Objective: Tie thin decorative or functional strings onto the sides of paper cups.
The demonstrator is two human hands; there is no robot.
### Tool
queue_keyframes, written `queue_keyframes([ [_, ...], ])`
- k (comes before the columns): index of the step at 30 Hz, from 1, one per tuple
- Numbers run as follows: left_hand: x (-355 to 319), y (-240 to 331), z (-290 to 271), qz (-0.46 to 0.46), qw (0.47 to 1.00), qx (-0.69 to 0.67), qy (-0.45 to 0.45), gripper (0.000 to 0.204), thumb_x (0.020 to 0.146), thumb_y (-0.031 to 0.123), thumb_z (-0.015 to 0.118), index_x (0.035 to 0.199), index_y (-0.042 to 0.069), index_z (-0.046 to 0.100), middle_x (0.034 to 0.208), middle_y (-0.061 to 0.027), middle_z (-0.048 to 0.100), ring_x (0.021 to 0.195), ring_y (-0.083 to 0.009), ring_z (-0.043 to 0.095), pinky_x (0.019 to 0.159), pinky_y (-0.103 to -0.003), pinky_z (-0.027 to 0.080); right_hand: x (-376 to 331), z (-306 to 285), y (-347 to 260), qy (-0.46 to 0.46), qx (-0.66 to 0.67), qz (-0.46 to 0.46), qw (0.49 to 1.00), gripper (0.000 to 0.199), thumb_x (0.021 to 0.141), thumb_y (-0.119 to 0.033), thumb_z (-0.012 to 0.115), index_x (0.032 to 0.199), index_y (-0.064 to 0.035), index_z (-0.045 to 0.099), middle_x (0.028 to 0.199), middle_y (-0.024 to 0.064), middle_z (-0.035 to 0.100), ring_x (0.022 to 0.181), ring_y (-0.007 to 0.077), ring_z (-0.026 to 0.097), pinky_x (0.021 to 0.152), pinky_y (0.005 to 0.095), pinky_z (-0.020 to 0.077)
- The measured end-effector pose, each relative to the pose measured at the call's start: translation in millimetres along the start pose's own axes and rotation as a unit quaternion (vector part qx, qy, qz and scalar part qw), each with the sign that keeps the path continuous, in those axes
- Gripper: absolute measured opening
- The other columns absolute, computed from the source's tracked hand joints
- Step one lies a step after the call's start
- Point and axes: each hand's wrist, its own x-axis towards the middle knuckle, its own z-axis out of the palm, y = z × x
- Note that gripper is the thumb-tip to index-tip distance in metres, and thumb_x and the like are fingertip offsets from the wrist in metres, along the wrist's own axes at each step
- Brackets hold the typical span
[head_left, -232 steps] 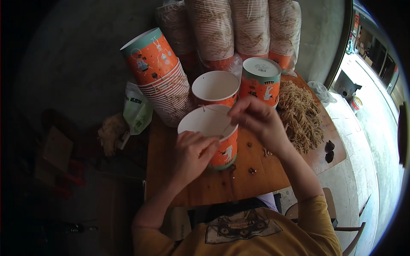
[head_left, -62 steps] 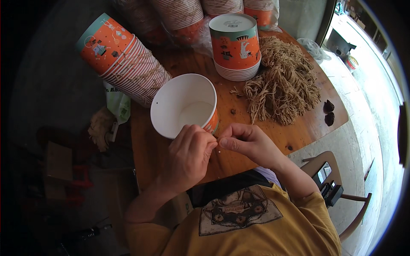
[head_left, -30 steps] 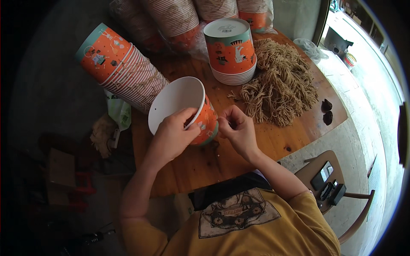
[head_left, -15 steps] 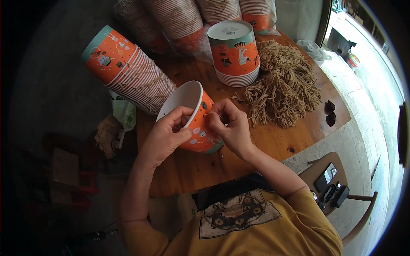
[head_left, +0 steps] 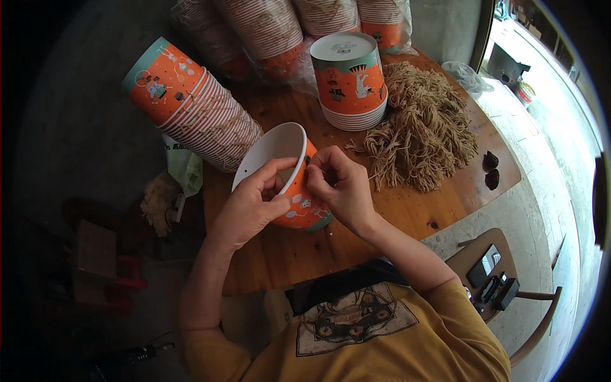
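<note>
An orange paper bucket (head_left: 304,209) with a white inside and a green base band is tilted on the wooden table, its mouth toward the upper left. A small dark hole shows in its inner wall. My left hand (head_left: 251,207) grips the near rim, fingers inside and thumb on the outer wall. Against the bucket's right outer side, my right hand (head_left: 347,188) has thumb and forefinger pinched together; whatever they hold is too small to make out. To the right lies a loose heap of tan cords (head_left: 426,130).
An upside-down stack of like buckets (head_left: 350,83) stands behind. A long nested stack (head_left: 191,105) with cords along it leans at left. Plastic-wrapped stacks (head_left: 261,28) line the back. Two dark lumps (head_left: 491,169) lie near the right edge; a chair (head_left: 484,254) holds a phone.
My left fingers have shifted slightly further over the rim and the bucket has turned a little. My right hand stays pinched at the outer wall, moved slightly left.
</note>
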Motion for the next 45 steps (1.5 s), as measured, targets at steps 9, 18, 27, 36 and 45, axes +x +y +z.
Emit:
queue_keyframes([
  [9,15.0,-4.9,8.4,-0.013,0.997,-0.051,-0.05,0.029,0.097,0.013,0.05,0.122,-0.001,0.053,0.108,-0.004,0.061,0.096,-0.0079,0.057,0.086,-0.023,0.046,-14.2,-22.3,-5.7,0.004,-0.2,-0.108,0.974,0.012,0.084,-0.008,0.064,0.085,-0.0026,0.053,0.072,0.0093,0.062,0.059,0.0202,0.063,0.053,0.0299,0.0486],
  [18,42.8,-36.5,33.0,0.046,0.983,0.177,0.014,0.011,0.092,0.008,0.051,0.097,-0.002,0.054,0.091,-0.0135,0.062,0.084,-0.0256,0.063,0.076,-0.034,0.048,-29.5,-33.0,10.0,-0.013,-0.209,-0.048,0.977,0.014,0.087,-0.01,0.063,0.085,-0.0012,0.053,0.072,0.0126,0.061,0.056,0.0219,0.063,0.05,0.0311,0.0474],
  [27,37.5,-18.4,13.8,0.166,0.977,0.081,0.105,0.008,0.096,0.012,0.045,0.094,0.004,0.046,0.095,-0.0083,0.06,0.084,-0.0164,0.059,0.074,-0.029,0.046,-8.6,-74.3,-23.8,-0.217,-0.09,0.178,0.955,0.018,0.089,-0.013,0.062,0.101,-0.0051,0.051,0.072,0.0005,0.058,0.062,0.0068,0.055,0.049,0.0236,0.0444],
  [36,58.8,-8.0,40.5,0.092,0.992,-0.07,0.045,0.009,0.098,0.017,0.049,0.1,0.009,0.049,0.071,0.0026,0.048,0.065,-0.0049,0.045,0.062,-0.021,0.039,42.3,-77.5,-49.8,-0.286,-0.154,-0.044,0.945,0.01,0.089,-0.007,0.059,0.097,-0.0057,0.053,0.078,0.0022,0.061,0.071,0.0084,0.059,0.063,0.025,0.0468],
  [45,57.9,-18.7,31.6,0.003,0.981,-0.192,-0.019,0.008,0.096,0.015,0.053,0.096,0.006,0.053,0.078,0.0018,0.051,0.07,-0.0061,0.045,0.064,-0.022,0.039,68.4,-63.9,-33.2,-0.315,-0.127,-0.12,0.933,0.01,0.088,-0.003,0.056,0.097,-0.002,0.053,0.082,0.0061,0.063,0.077,0.0139,0.063,0.069,0.0289,0.0498],
])
